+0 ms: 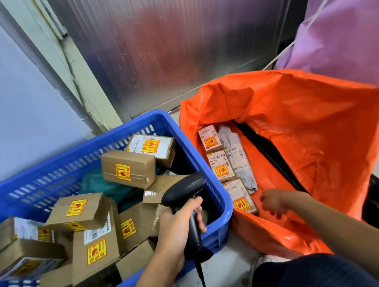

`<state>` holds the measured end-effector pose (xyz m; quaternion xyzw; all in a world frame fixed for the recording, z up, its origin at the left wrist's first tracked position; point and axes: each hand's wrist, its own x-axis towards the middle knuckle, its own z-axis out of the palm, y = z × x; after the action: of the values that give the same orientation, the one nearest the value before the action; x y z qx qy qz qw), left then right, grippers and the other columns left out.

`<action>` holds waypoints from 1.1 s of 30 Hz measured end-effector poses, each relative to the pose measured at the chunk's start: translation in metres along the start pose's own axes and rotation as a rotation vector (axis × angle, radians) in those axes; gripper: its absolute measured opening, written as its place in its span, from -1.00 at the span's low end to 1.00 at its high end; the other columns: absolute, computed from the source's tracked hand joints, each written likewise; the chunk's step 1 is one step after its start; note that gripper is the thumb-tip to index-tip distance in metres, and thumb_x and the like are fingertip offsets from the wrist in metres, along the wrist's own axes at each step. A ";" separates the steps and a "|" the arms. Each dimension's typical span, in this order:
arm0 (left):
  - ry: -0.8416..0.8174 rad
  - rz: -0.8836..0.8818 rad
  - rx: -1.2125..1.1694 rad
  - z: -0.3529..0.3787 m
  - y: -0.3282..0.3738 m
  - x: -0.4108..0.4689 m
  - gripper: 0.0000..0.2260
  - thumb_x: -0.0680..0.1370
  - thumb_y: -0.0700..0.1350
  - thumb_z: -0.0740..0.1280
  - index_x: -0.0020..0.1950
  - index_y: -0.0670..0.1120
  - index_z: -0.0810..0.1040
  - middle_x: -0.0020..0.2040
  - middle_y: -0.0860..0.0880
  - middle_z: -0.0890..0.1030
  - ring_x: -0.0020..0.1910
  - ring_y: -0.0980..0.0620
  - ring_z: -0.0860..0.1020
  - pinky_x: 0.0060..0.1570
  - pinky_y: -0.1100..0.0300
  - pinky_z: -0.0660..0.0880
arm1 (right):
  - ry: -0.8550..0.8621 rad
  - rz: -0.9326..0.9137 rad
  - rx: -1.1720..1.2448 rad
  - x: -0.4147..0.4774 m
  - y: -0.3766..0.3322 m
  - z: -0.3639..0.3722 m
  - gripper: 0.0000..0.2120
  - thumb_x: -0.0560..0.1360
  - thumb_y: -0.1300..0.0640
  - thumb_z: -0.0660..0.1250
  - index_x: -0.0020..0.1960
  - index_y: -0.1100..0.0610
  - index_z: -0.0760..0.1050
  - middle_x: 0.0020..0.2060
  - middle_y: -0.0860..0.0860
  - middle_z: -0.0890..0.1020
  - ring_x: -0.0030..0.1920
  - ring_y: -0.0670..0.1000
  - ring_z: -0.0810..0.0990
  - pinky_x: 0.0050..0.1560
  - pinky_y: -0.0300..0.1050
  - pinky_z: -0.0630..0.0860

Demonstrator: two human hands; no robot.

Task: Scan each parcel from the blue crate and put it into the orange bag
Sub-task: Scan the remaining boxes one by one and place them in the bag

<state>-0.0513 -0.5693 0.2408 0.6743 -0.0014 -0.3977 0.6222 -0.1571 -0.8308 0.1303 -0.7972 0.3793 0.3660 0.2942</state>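
**Figure.** One blue crate [130, 128], at 8 o'clock, holds at least ten crate parcels [96, 251], brown cardboard boxes tumbled at angles, most bearing a yellow-and-red sticker. One orange bag [322, 146], at 4 o'clock and touching the crate's right wall, lies open. Along its left side, three bagged parcels [221, 165] lie in a row, with one grey mailer [239, 160] just beside them at 3 o'clock. The left hand [175, 228] grasps one black scanner [185, 186] over the crate's near-right corner. The right hand [272, 202], fingers loosely curled, grasps nothing, near the nearest bagged parcel
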 end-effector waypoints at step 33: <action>0.295 0.301 0.452 -0.237 0.107 -0.140 -0.83 0.56 0.00 0.49 -0.05 -0.10 0.70 -0.25 -0.12 0.72 -0.26 -0.07 0.71 0.04 -0.21 0.66 | 0.526 -0.458 -0.340 -0.117 -0.262 -0.025 -0.77 0.64 0.05 0.23 0.21 0.10 0.56 0.14 0.08 0.66 0.07 0.10 0.60 -0.02 -0.10 0.42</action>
<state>0.0336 -0.3256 0.3839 0.8382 -0.0994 -0.1884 0.5021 0.0142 -0.6627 0.2890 -0.9654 0.1878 0.1314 0.1245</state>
